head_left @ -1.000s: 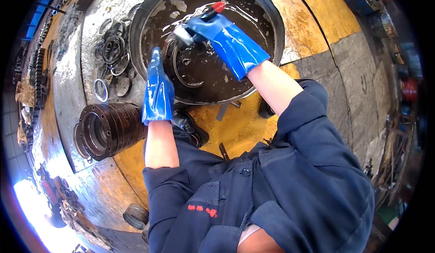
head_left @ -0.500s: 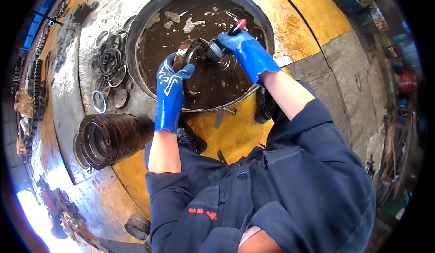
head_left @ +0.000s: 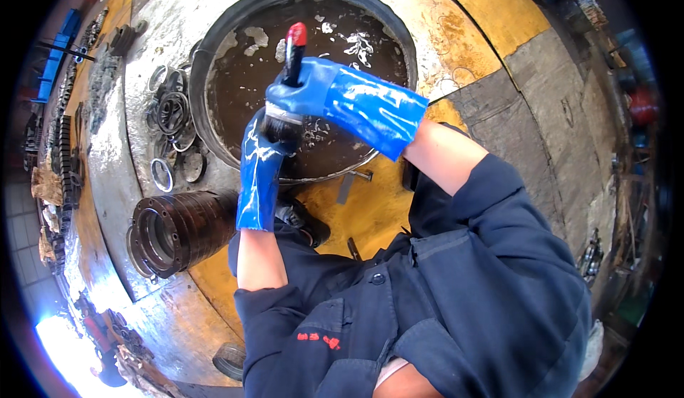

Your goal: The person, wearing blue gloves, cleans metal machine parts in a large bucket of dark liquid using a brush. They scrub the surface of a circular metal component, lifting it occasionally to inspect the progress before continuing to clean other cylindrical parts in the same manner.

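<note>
My right hand [head_left: 303, 91], in a long blue rubber glove, is closed round a paintbrush [head_left: 293, 56] with a black, red-tipped handle. The handle points up, and the pale ferrule and dark bristles point down over my left hand. My left hand [head_left: 260, 145], gloved the same way, is at the near left rim of a round black tub [head_left: 206, 123]. Its fingers are mostly hidden behind the brush and my right hand. The dark metal ring that it gripped a moment ago is hidden there too. Murky brown liquid [head_left: 242, 84] with patches of foam fills the tub.
Left of the tub lies a pile of metal rings and seals [head_left: 173, 109], with a bright ring [head_left: 162, 175] nearer me. A dark flanged cylinder stack [head_left: 182, 230] lies beside my left forearm. A small dark ring [head_left: 229, 360] sits at the lower left. Metal plates cover the floor.
My right hand has swung left with the paintbrush, and its handle now stands nearly upright. The brush has come over my left hand, covering the metal ring seen there before.
</note>
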